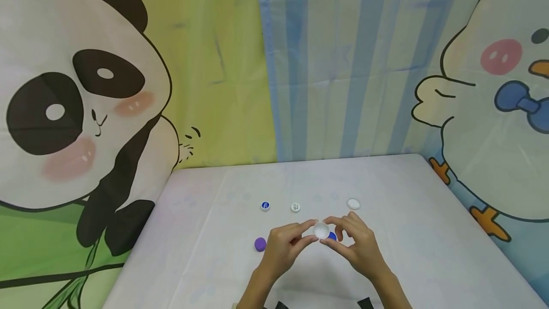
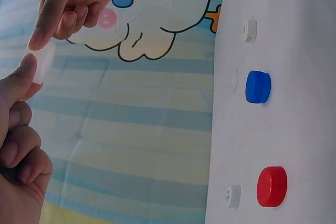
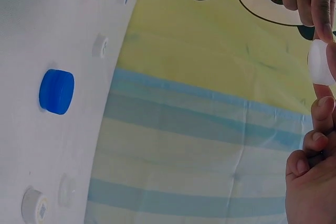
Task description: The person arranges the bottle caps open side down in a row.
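Note:
Both hands hold a white bottle cap (image 1: 321, 230) up above the table. My left hand (image 1: 285, 247) pinches its left side between thumb and forefinger, and my right hand (image 1: 358, 244) pinches the opposite side. In the right wrist view the cap (image 3: 317, 64) stands on edge between the fingertips. The left wrist view shows the cap (image 2: 45, 62) only faintly, partly behind the fingers. Behind the right fingers lies a blue cap (image 1: 332, 236), partly hidden in the head view. Left of my left hand is a cap (image 1: 260, 244) that looks purple there and red in both wrist views.
Farther back on the white table (image 1: 214, 261) lie a blue-and-white cap (image 1: 265, 206), a small white cap (image 1: 295, 207) and a pale clear cap (image 1: 353, 203). Another white cap (image 3: 34, 206) shows in the right wrist view. Printed curtains (image 1: 343, 61) hang behind the table.

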`<state>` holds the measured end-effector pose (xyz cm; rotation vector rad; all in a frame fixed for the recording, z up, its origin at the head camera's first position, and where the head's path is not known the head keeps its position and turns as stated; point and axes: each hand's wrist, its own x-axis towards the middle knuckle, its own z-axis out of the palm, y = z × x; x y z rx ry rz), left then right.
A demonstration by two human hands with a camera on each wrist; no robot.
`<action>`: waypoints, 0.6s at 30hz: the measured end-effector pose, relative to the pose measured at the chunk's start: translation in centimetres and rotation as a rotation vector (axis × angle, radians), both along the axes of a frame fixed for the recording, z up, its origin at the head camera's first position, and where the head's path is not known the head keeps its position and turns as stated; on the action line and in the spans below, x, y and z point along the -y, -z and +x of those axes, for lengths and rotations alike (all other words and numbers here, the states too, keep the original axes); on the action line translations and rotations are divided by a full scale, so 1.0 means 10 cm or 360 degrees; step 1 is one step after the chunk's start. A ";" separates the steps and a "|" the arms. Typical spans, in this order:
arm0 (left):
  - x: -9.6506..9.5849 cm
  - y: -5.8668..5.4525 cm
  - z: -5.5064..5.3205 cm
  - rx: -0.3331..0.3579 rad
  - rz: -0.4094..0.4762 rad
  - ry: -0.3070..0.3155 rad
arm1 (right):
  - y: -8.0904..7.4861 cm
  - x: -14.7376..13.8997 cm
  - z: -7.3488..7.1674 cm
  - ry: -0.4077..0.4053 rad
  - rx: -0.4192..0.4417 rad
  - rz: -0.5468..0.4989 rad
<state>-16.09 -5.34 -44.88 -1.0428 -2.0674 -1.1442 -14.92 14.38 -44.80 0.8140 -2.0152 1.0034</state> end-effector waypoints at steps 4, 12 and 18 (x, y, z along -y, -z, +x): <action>0.01 0.00 0.02 0.0004 0.0008 0.0010 | 0.00 0.01 -0.01 0.0000 -0.0043 0.0000; 0.02 0.02 0.01 0.0118 0.0013 0.0043 | 0.01 0.00 -0.01 0.0049 -0.0012 0.0034; 0.03 -0.03 0.05 0.0684 0.0192 0.0121 | 0.00 0.01 -0.02 0.0030 -0.0094 0.0027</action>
